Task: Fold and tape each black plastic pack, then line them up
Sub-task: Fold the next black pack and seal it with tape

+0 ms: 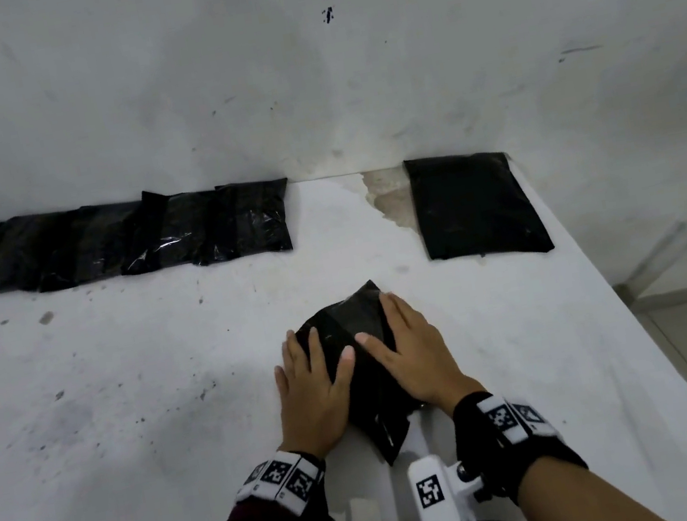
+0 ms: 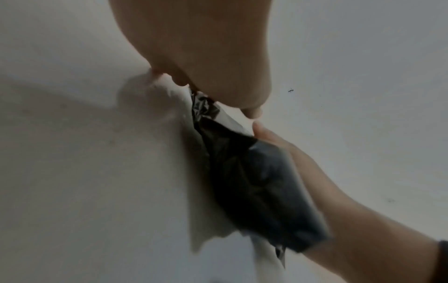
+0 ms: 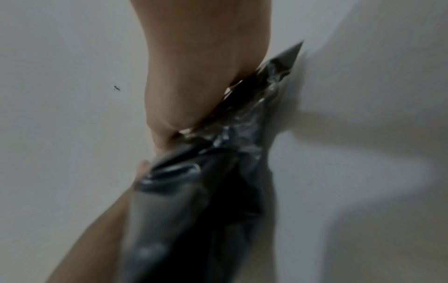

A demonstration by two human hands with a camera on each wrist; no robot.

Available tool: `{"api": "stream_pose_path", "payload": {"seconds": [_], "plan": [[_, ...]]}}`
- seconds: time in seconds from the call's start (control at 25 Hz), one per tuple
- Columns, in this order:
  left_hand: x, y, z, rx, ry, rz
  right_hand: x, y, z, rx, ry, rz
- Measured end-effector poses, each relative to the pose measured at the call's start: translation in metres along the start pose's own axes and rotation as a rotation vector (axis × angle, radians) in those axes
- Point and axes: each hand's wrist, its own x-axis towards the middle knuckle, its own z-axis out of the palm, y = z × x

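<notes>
- A row of taped black packs (image 1: 109, 242) lies at the far left of the white bench (image 1: 130, 412), against the wall.
- The left hand (image 1: 316, 389) lies flat, fingers straight, on the near black pack (image 1: 359, 349).
- The right hand (image 1: 413, 353) presses the same pack, fingers straight.
- A flat black pack (image 1: 477, 207) lies far right.

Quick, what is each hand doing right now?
Left hand: open, fingers flat, pressing on the black pack on the table.
Right hand: open, fingers flat, pressing on the same pack.
</notes>
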Motion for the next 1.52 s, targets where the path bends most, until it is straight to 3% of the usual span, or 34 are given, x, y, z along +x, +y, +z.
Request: {"api": "stream_pose_path", "payload": {"seconds": [0.12, 0.24, 0.36, 0.48, 0.56, 0.64, 0.72, 0.88, 1.12, 1.32, 1.44, 1.52], "plan": [[-0.005, -0.006, 0.007, 0.252, -0.065, 0.048, -0.007, 0.011, 0.001, 0.04, 0.04, -0.054], [-0.003, -0.007, 0.007, 0.285, -0.059, 0.05, -0.006, 0.021, -0.004, 0.089, 0.01, -0.057], [-0.004, -0.005, 0.006, 0.059, 0.007, 0.055, -0.014, 0.031, -0.009, 0.165, 0.103, 0.026], [-0.014, -0.001, 0.003, -0.319, 0.218, 0.023, -0.026, 0.034, -0.007, 0.167, 0.16, 0.051], [-0.025, 0.005, 0.0, -0.279, 0.353, -0.014, -0.03, 0.036, -0.005, 0.199, 0.215, 0.074], [-0.032, 0.014, -0.001, -0.259, 0.264, -0.046, -0.031, 0.037, -0.004, 0.299, 0.273, 0.116], [-0.035, 0.023, -0.001, -0.322, 0.106, -0.078, -0.032, 0.035, -0.005, 0.414, 0.21, 0.126], [-0.019, 0.027, -0.001, -0.452, 0.108, -0.018, -0.029, 0.023, -0.018, 0.5, 0.079, 0.084], [0.054, 0.063, -0.05, -0.589, 0.22, 0.061, 0.039, -0.013, -0.06, 0.614, 0.129, 0.042], [0.143, 0.083, -0.072, -0.586, 0.227, 0.0, 0.127, -0.027, -0.076, 0.59, 0.164, 0.076], [0.187, 0.08, -0.066, -0.69, 0.121, -0.048, 0.168, -0.023, -0.069, 0.418, 0.156, 0.082], [0.219, 0.072, -0.055, -0.58, 0.045, -0.03, 0.192, -0.017, -0.062, 0.316, 0.081, 0.064]]}}
